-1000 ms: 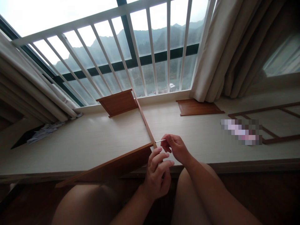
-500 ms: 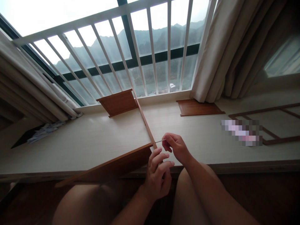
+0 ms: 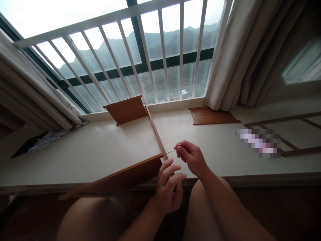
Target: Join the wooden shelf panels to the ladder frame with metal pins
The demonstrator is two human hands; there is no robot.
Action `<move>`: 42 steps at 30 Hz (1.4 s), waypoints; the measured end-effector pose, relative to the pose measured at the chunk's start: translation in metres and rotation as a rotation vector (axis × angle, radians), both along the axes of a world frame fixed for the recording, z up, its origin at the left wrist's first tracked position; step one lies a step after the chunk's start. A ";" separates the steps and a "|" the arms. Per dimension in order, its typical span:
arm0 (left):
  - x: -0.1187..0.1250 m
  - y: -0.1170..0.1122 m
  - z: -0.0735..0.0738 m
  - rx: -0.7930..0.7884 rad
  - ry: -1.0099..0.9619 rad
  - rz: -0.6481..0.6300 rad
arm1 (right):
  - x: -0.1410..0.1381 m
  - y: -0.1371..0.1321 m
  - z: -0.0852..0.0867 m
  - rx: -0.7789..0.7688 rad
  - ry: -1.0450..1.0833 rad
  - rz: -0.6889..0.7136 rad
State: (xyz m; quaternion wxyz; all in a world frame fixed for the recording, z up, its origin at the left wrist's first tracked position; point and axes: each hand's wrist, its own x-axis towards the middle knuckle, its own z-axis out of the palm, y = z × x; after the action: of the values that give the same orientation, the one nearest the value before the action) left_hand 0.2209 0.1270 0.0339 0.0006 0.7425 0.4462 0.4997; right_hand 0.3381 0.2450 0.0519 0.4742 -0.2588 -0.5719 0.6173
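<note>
My left hand (image 3: 169, 187) is closed around the near end of a narrow brown wooden rail (image 3: 155, 130), its fingers bent over the wood. From there the rail runs away toward the window, with a wooden panel (image 3: 127, 109) joined at its far end. A second wooden panel (image 3: 120, 174) meets the rail near my left hand and reaches left over my leg. My right hand (image 3: 192, 156) pinches a thin metal hex key (image 3: 171, 151), whose tip meets the rail's side by that joint. My fingers hide much of the key.
Everything rests along a pale window ledge (image 3: 100, 150). A loose wooden panel (image 3: 213, 115) lies at the back, and a brown wooden frame (image 3: 288, 140) at the right beside a blurred-out item (image 3: 259, 142). White railings (image 3: 163, 50) and curtains (image 3: 233, 67) bound the window.
My right hand has shifted slightly right and its fingers have turned a little on the hex key. The left hand, rail and panels look the same.
</note>
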 end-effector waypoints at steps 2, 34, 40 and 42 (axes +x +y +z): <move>0.000 0.000 0.000 0.000 0.001 0.005 | 0.000 0.001 -0.001 0.008 0.005 -0.007; 0.002 -0.001 -0.001 0.000 -0.004 0.027 | -0.002 0.002 0.008 -0.171 -0.009 0.087; 0.001 -0.001 0.000 -0.007 0.013 0.034 | 0.000 0.002 0.010 -0.142 0.036 0.048; 0.001 -0.001 0.000 -0.008 0.017 0.037 | 0.000 0.002 0.009 -0.144 0.048 0.038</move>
State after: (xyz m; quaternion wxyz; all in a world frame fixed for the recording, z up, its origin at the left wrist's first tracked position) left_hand 0.2219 0.1256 0.0341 -0.0094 0.7381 0.4621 0.4915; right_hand 0.3381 0.2466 0.0608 0.4559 -0.2665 -0.5193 0.6719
